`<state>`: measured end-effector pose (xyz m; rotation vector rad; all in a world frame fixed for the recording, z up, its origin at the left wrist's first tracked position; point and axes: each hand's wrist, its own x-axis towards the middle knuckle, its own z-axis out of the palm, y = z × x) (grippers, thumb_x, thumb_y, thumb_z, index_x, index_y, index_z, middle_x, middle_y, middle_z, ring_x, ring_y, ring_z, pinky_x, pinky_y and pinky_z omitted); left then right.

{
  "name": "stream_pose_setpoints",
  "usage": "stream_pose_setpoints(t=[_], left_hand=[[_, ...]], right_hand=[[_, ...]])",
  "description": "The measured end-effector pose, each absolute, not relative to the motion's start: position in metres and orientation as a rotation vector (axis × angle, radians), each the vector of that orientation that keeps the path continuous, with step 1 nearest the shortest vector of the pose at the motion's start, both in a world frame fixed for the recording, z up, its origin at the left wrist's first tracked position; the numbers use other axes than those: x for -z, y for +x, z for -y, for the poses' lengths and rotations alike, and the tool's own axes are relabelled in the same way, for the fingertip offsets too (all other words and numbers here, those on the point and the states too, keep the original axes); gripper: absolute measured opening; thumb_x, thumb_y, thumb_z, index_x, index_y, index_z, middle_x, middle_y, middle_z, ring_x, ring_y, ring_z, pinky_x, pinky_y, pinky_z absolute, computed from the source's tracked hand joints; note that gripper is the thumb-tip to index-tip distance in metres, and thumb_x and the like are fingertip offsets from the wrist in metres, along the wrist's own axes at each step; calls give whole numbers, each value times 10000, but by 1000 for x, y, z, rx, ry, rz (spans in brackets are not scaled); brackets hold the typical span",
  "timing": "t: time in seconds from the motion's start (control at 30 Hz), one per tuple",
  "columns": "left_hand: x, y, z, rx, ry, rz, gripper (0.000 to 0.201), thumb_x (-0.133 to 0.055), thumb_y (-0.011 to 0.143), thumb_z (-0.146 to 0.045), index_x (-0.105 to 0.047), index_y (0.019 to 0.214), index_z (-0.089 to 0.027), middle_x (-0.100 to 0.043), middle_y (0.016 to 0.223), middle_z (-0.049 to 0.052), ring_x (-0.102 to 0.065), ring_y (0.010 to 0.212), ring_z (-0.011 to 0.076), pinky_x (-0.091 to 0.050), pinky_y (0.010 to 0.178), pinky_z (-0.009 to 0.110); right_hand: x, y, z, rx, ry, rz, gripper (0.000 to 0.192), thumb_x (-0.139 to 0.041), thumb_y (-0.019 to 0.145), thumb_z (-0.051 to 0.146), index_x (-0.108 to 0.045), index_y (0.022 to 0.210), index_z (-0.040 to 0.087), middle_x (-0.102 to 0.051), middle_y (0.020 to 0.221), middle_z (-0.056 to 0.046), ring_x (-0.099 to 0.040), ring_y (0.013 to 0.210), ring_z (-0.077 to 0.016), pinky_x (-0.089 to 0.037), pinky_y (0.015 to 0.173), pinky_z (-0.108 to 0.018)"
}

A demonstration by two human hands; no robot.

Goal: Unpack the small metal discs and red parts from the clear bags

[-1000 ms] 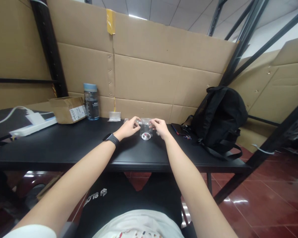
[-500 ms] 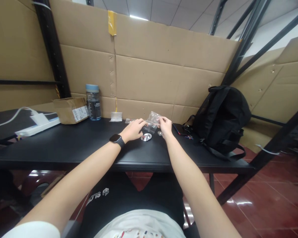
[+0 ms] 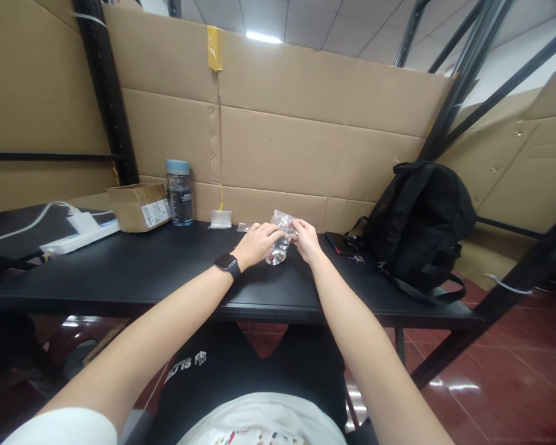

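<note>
Both my hands meet over the black table (image 3: 134,272), near its far middle. My left hand (image 3: 256,243), with a black watch on the wrist, and my right hand (image 3: 307,240) pinch a small clear plastic bag (image 3: 280,228) between them. The bag is crumpled and held just above the tabletop. A small round shiny metal part (image 3: 274,258) is at the bag's lower end; whether it is inside the bag or on the table I cannot tell.
A black backpack (image 3: 421,222) stands at the right end, with a dark phone (image 3: 336,242) beside it. At the back left are a water bottle (image 3: 180,193), a cardboard box (image 3: 139,207), a white power strip (image 3: 78,232) and another small clear bag (image 3: 220,219). Cardboard panels wall the back.
The bag was held flat and upright over the metal part, then got tilted and crumpled. My hands have drawn closer together around it.
</note>
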<state>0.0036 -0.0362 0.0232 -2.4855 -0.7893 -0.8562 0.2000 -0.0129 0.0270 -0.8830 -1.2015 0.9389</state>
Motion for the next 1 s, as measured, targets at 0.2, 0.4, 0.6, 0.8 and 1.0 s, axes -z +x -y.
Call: stream_pose_setpoints(t=[0.2,0.4,0.6,0.8,1.0], left_hand=[[-23,2,33,876,-2471,810,375,-517,920,-116,-657,1243,-244,-692,1197,94,-562,1121,261,-371,945,416],[-22,-3,28,977,-2442,870,291,-506,964,-162,-748,1101,-246,-732,1095,84,-567,1042,260,-367,894,428],[-21,-4,24,993,-2466,885,269,-526,959,-173,-770,1032,-259,-734,1095,76,-575,1039,250,-363,911,432],[-24,-5,24,998,-2478,916,232,-561,933,-159,-773,974,-244,-750,1054,65,-605,984,237,-367,890,416],[-23,-9,20,1020,-2410,977,194,-588,919,-151,-761,932,-236,-765,1022,41,-629,954,225,-375,851,401]], right_hand=[[-28,202,14,-935,-874,1321,411,-688,809,586,-658,925,194,-744,990,-75,-701,695,-157,-536,577,-240],[-27,201,19,-982,-852,1433,421,-717,800,556,-720,988,179,-755,1038,-97,-692,738,-159,-510,574,-231],[-20,203,15,-708,-944,1593,425,-825,676,418,-715,989,152,-726,802,-43,-624,644,-149,-496,604,-262],[-19,205,10,-641,-925,1589,333,-790,673,368,-711,902,140,-711,818,-49,-591,606,-133,-507,630,-288],[-21,204,8,-574,-951,1565,310,-742,717,404,-695,893,154,-706,796,-45,-570,563,-130,-487,572,-284]])
